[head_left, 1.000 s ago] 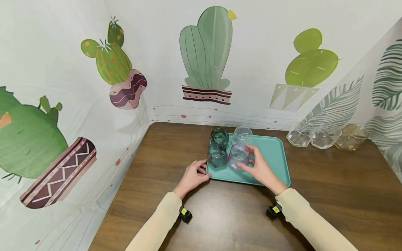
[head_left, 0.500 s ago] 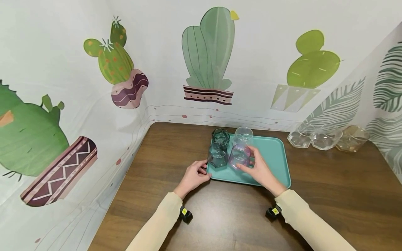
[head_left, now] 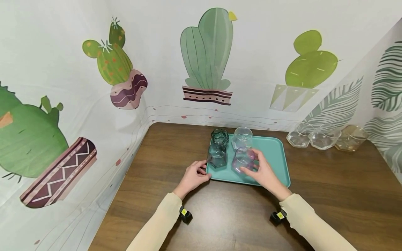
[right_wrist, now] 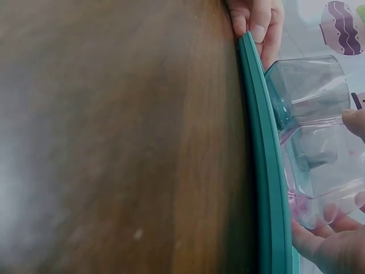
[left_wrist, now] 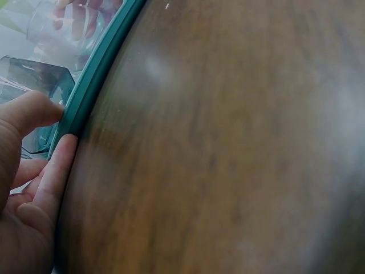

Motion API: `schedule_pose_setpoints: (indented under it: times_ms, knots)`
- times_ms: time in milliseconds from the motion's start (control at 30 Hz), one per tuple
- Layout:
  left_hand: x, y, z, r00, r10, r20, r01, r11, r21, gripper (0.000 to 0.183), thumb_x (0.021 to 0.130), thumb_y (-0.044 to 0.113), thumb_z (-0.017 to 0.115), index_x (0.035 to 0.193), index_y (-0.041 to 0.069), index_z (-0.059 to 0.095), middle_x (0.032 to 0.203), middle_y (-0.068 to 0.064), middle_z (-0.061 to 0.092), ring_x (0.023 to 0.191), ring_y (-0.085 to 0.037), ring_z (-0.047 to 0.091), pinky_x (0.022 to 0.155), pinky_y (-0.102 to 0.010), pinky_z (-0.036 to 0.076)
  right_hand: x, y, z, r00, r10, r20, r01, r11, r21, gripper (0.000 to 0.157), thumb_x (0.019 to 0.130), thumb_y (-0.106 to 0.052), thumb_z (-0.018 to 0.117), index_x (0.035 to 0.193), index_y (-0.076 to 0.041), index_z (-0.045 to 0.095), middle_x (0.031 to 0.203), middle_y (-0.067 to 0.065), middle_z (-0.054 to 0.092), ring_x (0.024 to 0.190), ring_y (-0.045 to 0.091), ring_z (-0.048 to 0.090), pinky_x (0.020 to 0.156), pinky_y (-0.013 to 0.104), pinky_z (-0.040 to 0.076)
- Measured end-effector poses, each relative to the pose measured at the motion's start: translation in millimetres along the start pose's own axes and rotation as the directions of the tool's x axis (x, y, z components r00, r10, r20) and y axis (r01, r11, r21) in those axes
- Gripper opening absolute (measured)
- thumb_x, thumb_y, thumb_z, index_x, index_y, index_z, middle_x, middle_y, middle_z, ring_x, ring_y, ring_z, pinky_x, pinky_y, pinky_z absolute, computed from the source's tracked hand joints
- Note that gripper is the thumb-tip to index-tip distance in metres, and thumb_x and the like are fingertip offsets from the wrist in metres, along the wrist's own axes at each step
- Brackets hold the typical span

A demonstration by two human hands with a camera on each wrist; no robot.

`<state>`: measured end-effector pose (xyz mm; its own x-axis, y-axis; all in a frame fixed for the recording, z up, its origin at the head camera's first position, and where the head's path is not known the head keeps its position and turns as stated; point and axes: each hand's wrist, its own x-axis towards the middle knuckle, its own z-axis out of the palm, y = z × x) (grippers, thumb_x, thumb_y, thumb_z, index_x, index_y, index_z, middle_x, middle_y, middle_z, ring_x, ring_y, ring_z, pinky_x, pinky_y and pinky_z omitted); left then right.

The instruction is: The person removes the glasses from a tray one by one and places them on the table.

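Observation:
My right hand [head_left: 266,173] grips a clear purple-tinted glass [head_left: 241,164] at the front of a teal tray [head_left: 272,157]. In the right wrist view, its thumb [right_wrist: 355,121] and fingers lie on opposite sides of that glass. The tray's front left corner is pinched by my left hand [head_left: 192,177]; in the left wrist view the thumb [left_wrist: 40,108] lies at the rim [left_wrist: 85,91] with a finger against the outer edge. A grey glass [head_left: 217,156] stands left of the purple one. Behind them stand a dark green faceted glass [head_left: 220,136] and a clear glass [head_left: 242,138].
At the back right of the wooden table [head_left: 329,184], two clear glasses [head_left: 299,138] and an amber glass [head_left: 350,140] stand in a row. A cloth printed with cacti [head_left: 208,59] hangs behind and to the left. The tray's right part holds no glass.
My right hand has shifted the purple glass a little to the right and toward me, widening its gap from the grey glass. The left hand stays at the tray corner.

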<state>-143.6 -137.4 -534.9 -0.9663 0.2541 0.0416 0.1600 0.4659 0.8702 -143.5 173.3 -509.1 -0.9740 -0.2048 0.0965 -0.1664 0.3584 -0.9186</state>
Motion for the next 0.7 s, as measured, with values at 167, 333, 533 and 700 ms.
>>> schedule_pose_setpoints:
  times_ms: [167,333,533,700]
  knots:
    - [-0.4,0.2,0.3,1.000,0.001,-0.005,-0.001,1.000,0.004,0.062,0.085,0.012,0.082,0.141,-0.004,0.060,0.114,-0.012,0.064,0.091,-0.020,0.070,0.077,-0.020,0.058,-7.4,2.1,-5.3,0.999,-0.026,-0.025,0.026,1.000,-0.012,0.084,0.087,-0.008,0.085,0.152,0.001,0.033,0.144,0.028,0.046,0.133,0.045,0.047,0.106,0.062,0.048]
    - [0.0,0.2,0.7,1.000,0.013,-0.014,-0.013,1.000,0.014,0.061,0.084,0.011,0.082,0.140,-0.004,0.061,0.113,-0.012,0.065,0.090,-0.020,0.071,0.077,-0.020,0.059,-14.9,6.2,-12.9,0.997,-0.052,-0.054,0.051,0.998,-0.025,0.081,0.087,-0.005,0.084,0.151,0.003,0.035,0.140,0.028,0.048,0.130,0.042,0.050,0.103,0.060,0.051]
    - [0.2,-1.1,1.1,1.000,0.013,-0.017,-0.012,1.000,0.016,0.062,0.084,0.013,0.083,0.140,-0.003,0.061,0.112,-0.011,0.065,0.090,-0.020,0.071,0.077,-0.021,0.059,-22.6,9.2,-24.4,0.996,-0.061,-0.071,0.057,0.997,-0.060,0.078,0.088,-0.007,0.084,0.149,0.004,0.037,0.138,0.025,0.049,0.128,0.037,0.050,0.102,0.041,0.055]
    - [-0.1,-0.8,1.3,1.000,0.009,-0.013,-0.008,1.000,0.008,0.062,0.085,0.013,0.083,0.140,-0.003,0.061,0.113,-0.012,0.065,0.091,-0.021,0.070,0.078,-0.022,0.059,-28.4,12.6,-34.8,0.993,-0.065,-0.098,0.054,0.993,-0.106,0.076,0.088,-0.009,0.084,0.148,0.003,0.039,0.137,0.026,0.051,0.127,0.038,0.051,0.094,0.008,0.046]
